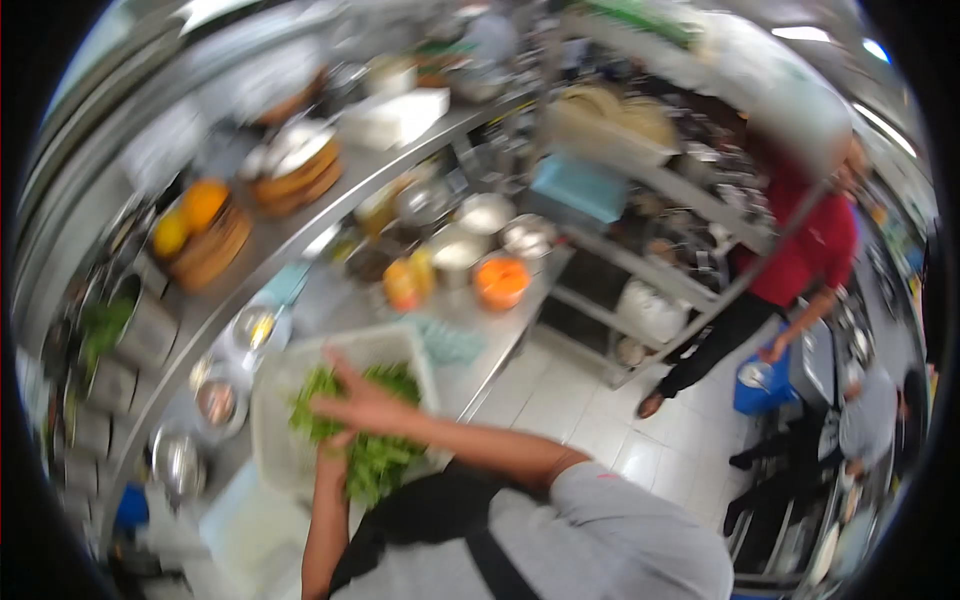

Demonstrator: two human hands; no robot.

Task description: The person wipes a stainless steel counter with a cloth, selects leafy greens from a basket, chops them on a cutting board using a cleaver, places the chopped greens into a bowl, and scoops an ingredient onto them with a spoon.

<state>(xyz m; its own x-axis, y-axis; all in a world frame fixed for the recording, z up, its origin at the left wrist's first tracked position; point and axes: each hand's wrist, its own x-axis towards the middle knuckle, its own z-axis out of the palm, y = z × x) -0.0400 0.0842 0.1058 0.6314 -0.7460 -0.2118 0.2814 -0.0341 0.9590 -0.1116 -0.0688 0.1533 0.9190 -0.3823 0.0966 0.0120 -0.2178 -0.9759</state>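
A pale plastic tub (268, 440) holds leafy green vegetables (385, 460), some of them hanging over its near side. My right hand (365, 402) reaches across the tub with thumb and fingers spread, just over or touching the leaves. Below it, my left hand (338, 442) is in among the greens. Leaves and my right hand hide its fingers, and motion blurs it, so its grip does not show.
Beyond the tub stand an orange container (502, 282), yellow-orange bottles (402, 284) and metal bowls. A teal cloth (450, 340) lies beside the tub. Small bowls (218, 400) line the left. A metal rack (650, 260) and a person in red (815, 235) are at right.
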